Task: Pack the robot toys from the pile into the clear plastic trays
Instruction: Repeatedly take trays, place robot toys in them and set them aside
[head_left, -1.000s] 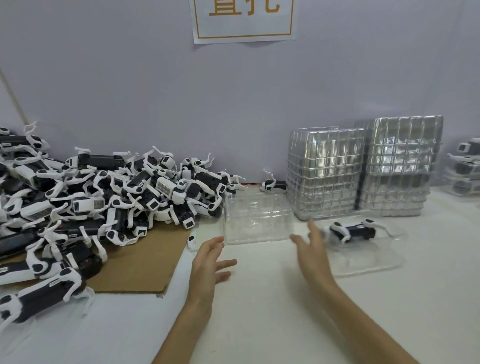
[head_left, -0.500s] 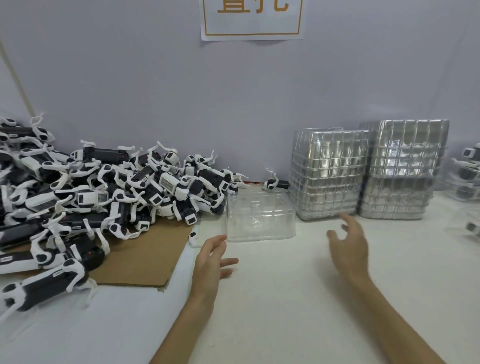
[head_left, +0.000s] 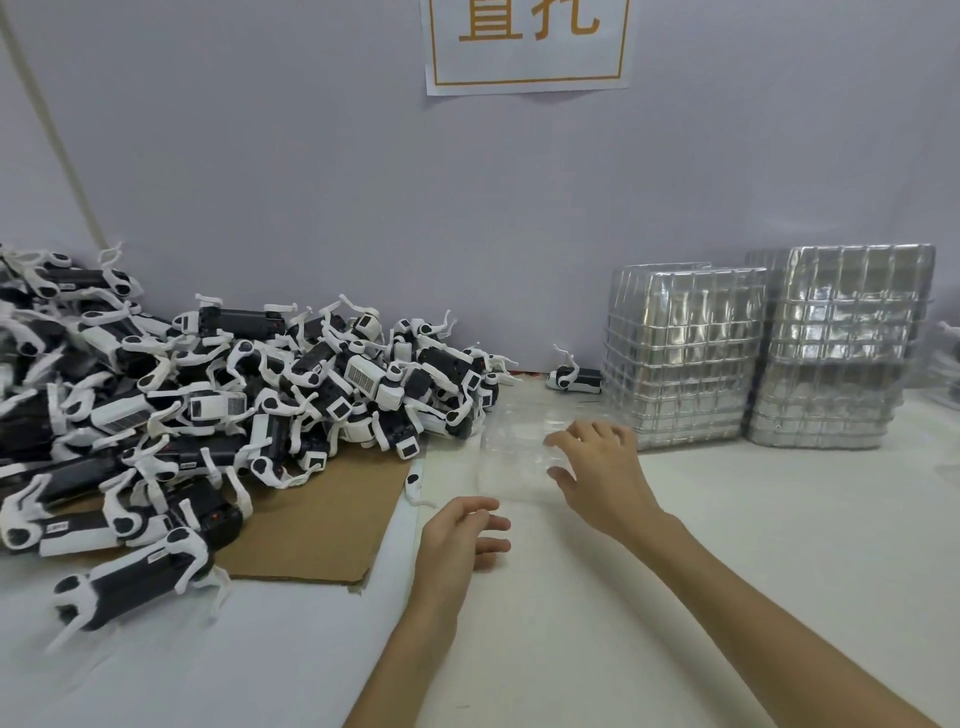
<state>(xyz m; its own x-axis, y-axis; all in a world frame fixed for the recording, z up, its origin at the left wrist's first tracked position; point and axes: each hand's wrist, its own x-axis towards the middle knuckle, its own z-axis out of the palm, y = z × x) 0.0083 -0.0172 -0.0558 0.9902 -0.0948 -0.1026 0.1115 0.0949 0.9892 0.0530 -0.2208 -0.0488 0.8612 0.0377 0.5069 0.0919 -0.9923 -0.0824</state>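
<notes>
tray stacks (head_left: 685, 358) and toy pile (head_left: 260, 395) flank the clear tray (head_left: 511, 447) beneath spread right hand (head_left: 602, 478), left hand (head_left: 457, 540) relaxed.

The right hand (head_left: 602, 478) lies over the clear tray (head_left: 511, 452), fingers spread. The left hand (head_left: 457, 540) is at its 7 o'clock, the pile of robot toys (head_left: 234, 405) at 9 o'clock.

A person's two bare forearms, slim and uncovered down to the picture's lower edge. Each ends in a bare hand: the left grip (head_left: 457, 540) and the right grip (head_left: 605, 480), with slender fingers, slightly blurred, fine detail unclear.
</notes>
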